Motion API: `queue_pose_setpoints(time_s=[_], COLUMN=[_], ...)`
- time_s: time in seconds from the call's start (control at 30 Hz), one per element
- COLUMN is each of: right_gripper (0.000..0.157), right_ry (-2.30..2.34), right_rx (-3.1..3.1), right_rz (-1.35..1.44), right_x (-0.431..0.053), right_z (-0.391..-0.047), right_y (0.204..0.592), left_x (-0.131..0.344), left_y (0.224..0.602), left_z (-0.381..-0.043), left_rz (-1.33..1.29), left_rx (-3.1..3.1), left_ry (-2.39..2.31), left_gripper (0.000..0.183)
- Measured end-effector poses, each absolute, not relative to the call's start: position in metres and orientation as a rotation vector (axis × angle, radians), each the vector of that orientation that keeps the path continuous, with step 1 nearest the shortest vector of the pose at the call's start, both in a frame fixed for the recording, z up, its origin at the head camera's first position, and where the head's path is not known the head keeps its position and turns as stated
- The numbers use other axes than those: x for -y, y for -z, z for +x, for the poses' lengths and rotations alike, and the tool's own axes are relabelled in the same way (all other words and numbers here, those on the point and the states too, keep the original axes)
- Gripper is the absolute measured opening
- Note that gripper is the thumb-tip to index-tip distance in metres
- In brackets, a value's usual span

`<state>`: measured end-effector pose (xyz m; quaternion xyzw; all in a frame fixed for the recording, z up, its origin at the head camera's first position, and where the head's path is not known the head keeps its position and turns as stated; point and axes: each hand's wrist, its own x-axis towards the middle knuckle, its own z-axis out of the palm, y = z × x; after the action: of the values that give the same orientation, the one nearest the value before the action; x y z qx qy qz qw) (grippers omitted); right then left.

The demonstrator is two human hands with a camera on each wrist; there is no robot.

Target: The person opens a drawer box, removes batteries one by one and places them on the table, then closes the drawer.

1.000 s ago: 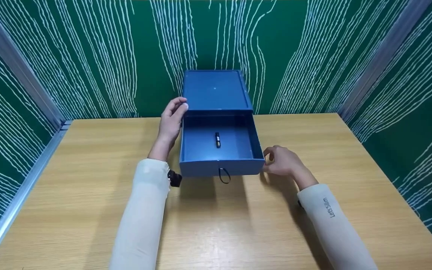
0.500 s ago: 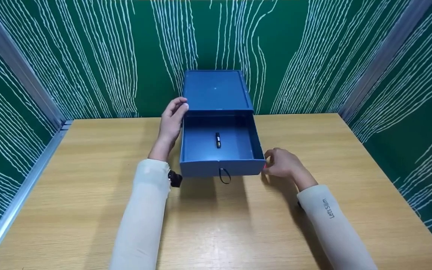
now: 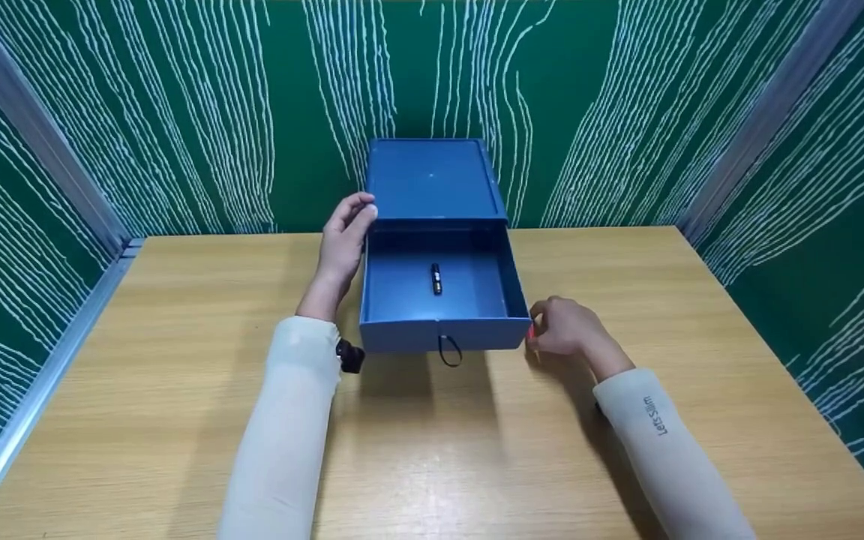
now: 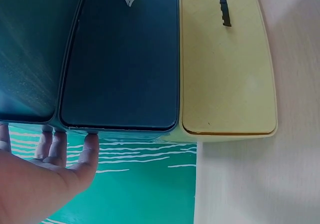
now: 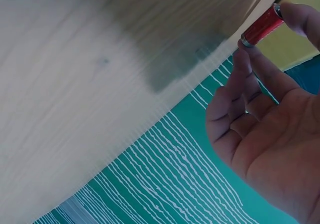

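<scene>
A blue drawer point(image 3: 443, 337) with a black loop pull is slid out from its cabinet point(image 3: 432, 180). On the drawer's floor lies a small black battery point(image 3: 436, 279). My left hand point(image 3: 343, 244) rests its fingers against the cabinet's left side near the front top edge. In the left wrist view its fingertips touch the cabinet wall. Beside the drawer's front right corner, my right hand point(image 3: 567, 326) pinches a red battery point(image 5: 262, 26) with metal ends between thumb and fingertip. Only a bit of red shows in the head view.
Below the open drawer, the left wrist view shows a closed dark blue drawer point(image 4: 122, 63) with a white pull and a closed yellow drawer point(image 4: 227, 78) with a black pull. The wooden table point(image 3: 199, 420) runs back to a green, white-lined wall point(image 3: 574, 60).
A sliver of the red battery has come into sight at my right fingertips as that hand shifted slightly. The left hand, the drawer and the black battery stay in place.
</scene>
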<state>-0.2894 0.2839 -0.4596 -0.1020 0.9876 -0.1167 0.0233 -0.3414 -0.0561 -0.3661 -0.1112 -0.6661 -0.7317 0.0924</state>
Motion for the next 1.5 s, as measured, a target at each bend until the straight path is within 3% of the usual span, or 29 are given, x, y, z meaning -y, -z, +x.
queue_pose_setpoints(time_s=[0.7,1.03,1.5], right_gripper=[0.035,0.04,0.055], right_ry=[0.349,0.359,0.384], right_rx=[-3.032,-3.014,-3.001], right_rz=[-0.27,-0.241,-0.25], right_x=[-0.281,-0.281,-0.279], right_z=[-0.291,-0.29,-0.285], right_y=[0.461,0.461,0.453], left_x=[0.057,0.056,0.057], left_y=[0.365,0.349,0.368], left_z=[-0.342,-0.325,-0.343], left_rz=[-0.328,-0.317,-0.311], left_rx=[2.005,2.039,1.991], left_ry=[2.152,2.161,2.17], left_gripper=[0.026,0.03,0.027])
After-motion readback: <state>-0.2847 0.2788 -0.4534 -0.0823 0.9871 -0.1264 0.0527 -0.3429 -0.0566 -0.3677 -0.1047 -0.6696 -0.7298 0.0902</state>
